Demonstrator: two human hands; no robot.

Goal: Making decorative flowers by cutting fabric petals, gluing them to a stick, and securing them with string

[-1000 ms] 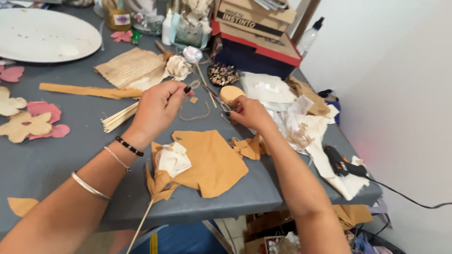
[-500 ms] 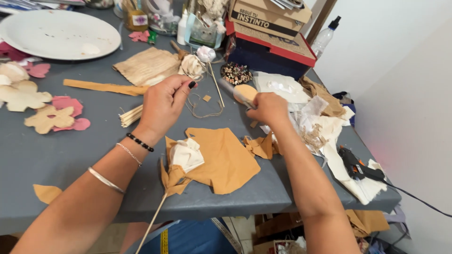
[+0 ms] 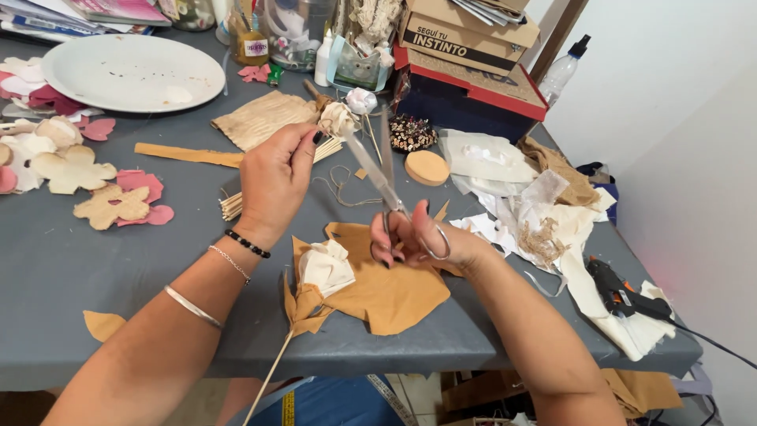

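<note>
My right hand (image 3: 422, 237) grips a pair of metal scissors (image 3: 382, 177) by the handles, with the blades parted and pointing up and away from me. My left hand (image 3: 276, 181) hovers to the left of the blades, thumb and fingers pinched together; I see nothing between them. Below both hands a cream fabric rose on a thin stick (image 3: 325, 268) lies on a tan fabric piece (image 3: 398, 296) on the grey table (image 3: 118, 268). A loop of twine (image 3: 339, 185) lies between the hands.
A white plate (image 3: 134, 71) sits at the back left, with felt flower cut-outs (image 3: 110, 205) left of it. A bundle of wooden sticks (image 3: 236, 205), a round tan disc (image 3: 426, 167), stacked boxes (image 3: 465, 55), fabric scraps (image 3: 536, 205) and a black glue gun (image 3: 623, 296) surround the work.
My right hand has drawn back toward me with the scissors, away from my left fingertips, and the blades now stand apart. My left hand stays pinched.
</note>
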